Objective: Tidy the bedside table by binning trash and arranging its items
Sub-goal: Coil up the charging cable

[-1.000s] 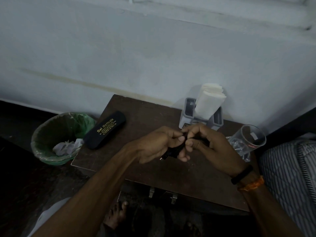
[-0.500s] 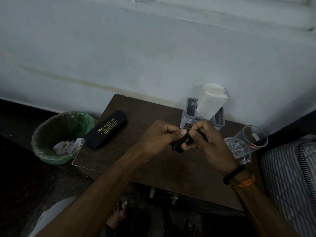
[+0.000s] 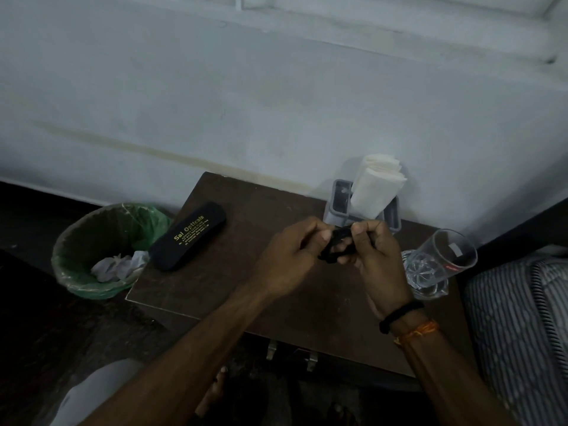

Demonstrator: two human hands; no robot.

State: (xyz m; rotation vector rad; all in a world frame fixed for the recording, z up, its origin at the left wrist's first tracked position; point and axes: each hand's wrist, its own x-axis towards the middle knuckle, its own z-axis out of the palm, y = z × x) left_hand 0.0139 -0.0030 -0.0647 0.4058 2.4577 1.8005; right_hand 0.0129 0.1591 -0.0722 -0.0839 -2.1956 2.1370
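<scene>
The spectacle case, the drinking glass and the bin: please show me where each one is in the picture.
spectacle case (image 3: 187,240): head view, middle of its black lid, on the gold lettering.
drinking glass (image 3: 442,259): head view, its clear side wall.
bin (image 3: 66,241): head view, the left rim with the green liner.

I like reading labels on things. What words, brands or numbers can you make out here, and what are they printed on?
"Sai Opticals": gold letters on the black spectacle case lying on the table.
Smaller gold lines under that name: too small to read.
Red mark on the glass: too blurred to read.
Nothing else carries readable text.
</scene>
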